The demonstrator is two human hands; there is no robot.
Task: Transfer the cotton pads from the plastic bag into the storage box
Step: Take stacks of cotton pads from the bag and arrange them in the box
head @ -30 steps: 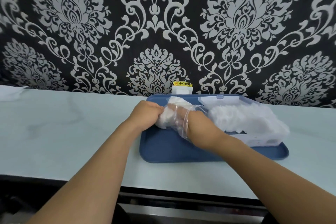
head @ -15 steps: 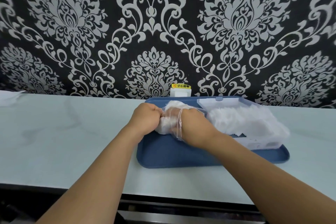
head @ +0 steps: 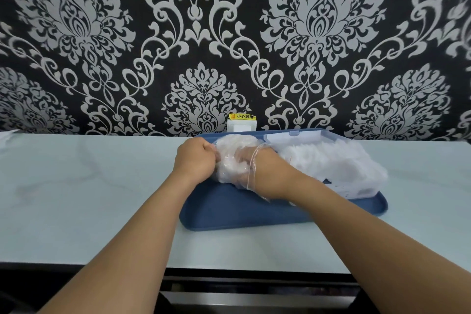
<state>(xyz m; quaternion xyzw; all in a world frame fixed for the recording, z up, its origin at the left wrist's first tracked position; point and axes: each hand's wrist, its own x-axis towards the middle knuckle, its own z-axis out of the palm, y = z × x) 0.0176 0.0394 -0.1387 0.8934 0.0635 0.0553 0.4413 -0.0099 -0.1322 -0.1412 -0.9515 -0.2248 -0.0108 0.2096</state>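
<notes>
A clear plastic bag (head: 230, 164) holding white cotton pads lies on the blue tray (head: 242, 214). My left hand (head: 196, 160) grips the bag's left end in a fist. My right hand (head: 257, 173) is pushed inside the bag up to the wrist; its fingers are veiled by the plastic and the pads. To the right stands the storage box (head: 354, 191), piled with white cotton pads (head: 331, 160), its clear lid (head: 293, 136) open at the back.
The tray sits on a pale tabletop (head: 89, 186) against a patterned black-and-white wall. A white wall socket with a yellow label (head: 242, 122) is just behind the tray. The table's front edge runs along the bottom.
Both hands stay at the bag; my left fist has closed in tighter against it and my right hand sits deeper inside. The view has shifted slightly.
</notes>
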